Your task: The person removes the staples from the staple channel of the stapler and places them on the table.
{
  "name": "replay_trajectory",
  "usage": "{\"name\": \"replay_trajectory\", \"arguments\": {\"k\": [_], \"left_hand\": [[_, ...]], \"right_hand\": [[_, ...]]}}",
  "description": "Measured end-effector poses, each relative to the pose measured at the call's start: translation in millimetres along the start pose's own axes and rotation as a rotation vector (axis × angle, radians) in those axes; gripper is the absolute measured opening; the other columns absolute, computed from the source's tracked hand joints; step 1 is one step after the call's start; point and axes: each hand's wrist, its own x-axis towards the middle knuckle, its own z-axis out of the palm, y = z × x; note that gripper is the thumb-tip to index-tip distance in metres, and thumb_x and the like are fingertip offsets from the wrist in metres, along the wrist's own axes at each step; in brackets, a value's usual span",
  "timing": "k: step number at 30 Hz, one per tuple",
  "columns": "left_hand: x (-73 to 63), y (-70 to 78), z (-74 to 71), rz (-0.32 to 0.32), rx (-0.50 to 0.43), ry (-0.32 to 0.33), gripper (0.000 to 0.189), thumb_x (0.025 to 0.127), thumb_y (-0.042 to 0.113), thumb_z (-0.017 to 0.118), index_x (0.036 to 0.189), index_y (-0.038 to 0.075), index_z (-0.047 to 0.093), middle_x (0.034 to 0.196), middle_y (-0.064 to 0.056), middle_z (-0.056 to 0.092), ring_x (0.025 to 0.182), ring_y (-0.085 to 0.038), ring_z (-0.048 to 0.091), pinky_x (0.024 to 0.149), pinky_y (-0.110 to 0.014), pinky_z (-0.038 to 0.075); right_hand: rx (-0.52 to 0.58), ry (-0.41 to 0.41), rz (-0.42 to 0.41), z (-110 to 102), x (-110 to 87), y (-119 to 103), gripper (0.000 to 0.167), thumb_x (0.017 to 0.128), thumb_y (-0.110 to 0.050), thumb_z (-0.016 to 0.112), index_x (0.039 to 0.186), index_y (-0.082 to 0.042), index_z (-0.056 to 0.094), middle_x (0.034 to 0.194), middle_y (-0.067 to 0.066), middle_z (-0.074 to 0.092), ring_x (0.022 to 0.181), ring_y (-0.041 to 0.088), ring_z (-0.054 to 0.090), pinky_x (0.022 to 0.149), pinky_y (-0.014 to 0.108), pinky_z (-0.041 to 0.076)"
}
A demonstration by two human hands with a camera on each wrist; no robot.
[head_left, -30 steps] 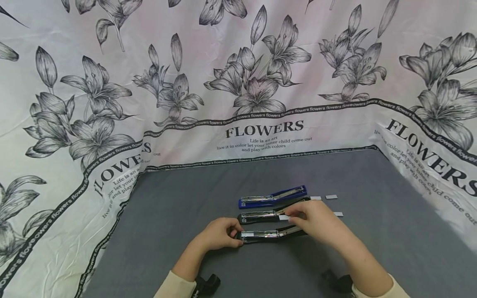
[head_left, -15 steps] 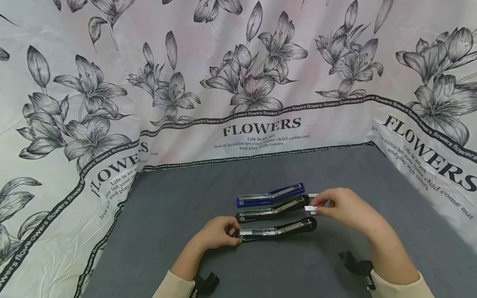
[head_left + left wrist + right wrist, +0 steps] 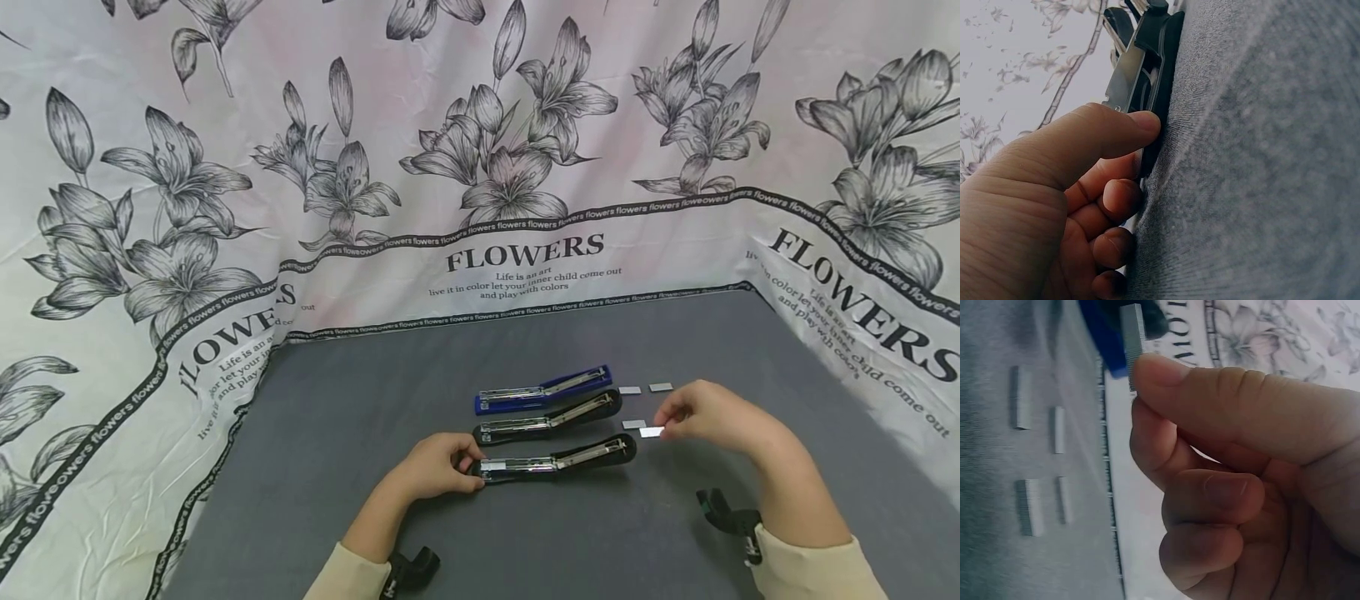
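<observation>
My left hand (image 3: pixel 438 467) grips the left end of the nearest black stapler (image 3: pixel 596 454), which lies opened out on the grey cloth. In the left wrist view the thumb presses on the end of that stapler (image 3: pixel 1163 81). A short bright strip of staples (image 3: pixel 492 466) lies in its channel near my fingers. My right hand (image 3: pixel 712 417), off to the right of the staplers, pinches another strip of staples (image 3: pixel 1133 331) between thumb and forefinger. Behind the nearest stapler lie a second black stapler (image 3: pixel 517 428) and a blue stapler (image 3: pixel 513 402), both opened out.
Loose staple strips lie right of the staplers, among them one at the back (image 3: pixel 630 390), one farther right (image 3: pixel 661 387) and one nearer (image 3: pixel 633 424). More strips (image 3: pixel 1032 507) show in the right wrist view. A flower-printed curtain (image 3: pixel 525 275) borders the grey cloth (image 3: pixel 375 375).
My right hand has moved right, from over the staplers to beside the loose strips, still pinching its staple strip. My left hand keeps its hold on the nearest stapler.
</observation>
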Motion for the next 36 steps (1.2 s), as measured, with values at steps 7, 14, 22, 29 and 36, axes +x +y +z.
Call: {"name": "replay_trajectory", "arguments": {"k": [7,14,22,29,36], "left_hand": [[0.8,-0.2,-0.1,-0.001,-0.005,0.002,0.022,0.082,0.026,0.088,0.096,0.023,0.071,0.071,0.013,0.055,0.058,-0.004,0.045,0.071,-0.028,0.044],[1.1,0.9,-0.6,-0.001,0.002,0.001,0.022,0.082,0.026,0.087,0.097,0.024,0.072,0.072,0.013,0.055,0.059,-0.004,0.045,0.072,-0.028,0.043],[0.2,0.8,0.0,-0.005,-0.005,0.007,0.022,0.082,0.025,0.088,0.096,0.023,0.072,0.071,0.013,0.055,0.059,-0.003,0.045,0.07,-0.027,0.042],[-0.5,-0.3,0.0,-0.004,-0.005,0.005,0.022,0.082,0.025,0.088,0.096,0.023,0.071,0.071,0.013,0.055,0.058,-0.003,0.045,0.073,-0.028,0.044],[-0.1,-0.9,0.2,0.005,0.0,0.007,0.021,0.082,0.026,0.088,0.095,0.024,0.071,0.071,0.014,0.055,0.058,-0.003,0.045,0.075,-0.028,0.045]], "right_hand": [[0.062,-0.095,-0.008,17,12.2,15,0.011,0.079,-0.002,0.077,0.089,0.0,0.075,0.08,-0.002,0.069,0.071,0.015,0.054,0.064,0.033,0.046],[0.036,-0.128,0.064,33,18.1,19,0.01,0.074,0.0,0.077,0.078,-0.006,0.071,0.069,-0.005,0.059,0.056,0.012,0.045,0.049,0.029,0.038],[0.013,-0.106,0.144,37,18.2,16,0.016,0.076,0.003,0.078,0.076,-0.009,0.067,0.071,-0.002,0.059,0.057,0.015,0.048,0.049,0.033,0.046],[0.022,-0.052,0.094,21,11.1,5,0.007,0.089,-0.009,0.073,0.083,-0.008,0.069,0.076,-0.001,0.061,0.059,0.017,0.051,0.052,0.036,0.046],[-0.09,0.108,0.017,6,0.8,-17,0.012,0.097,-0.023,0.072,0.098,-0.011,0.073,0.084,-0.002,0.065,0.071,0.015,0.055,0.063,0.036,0.046]]}}
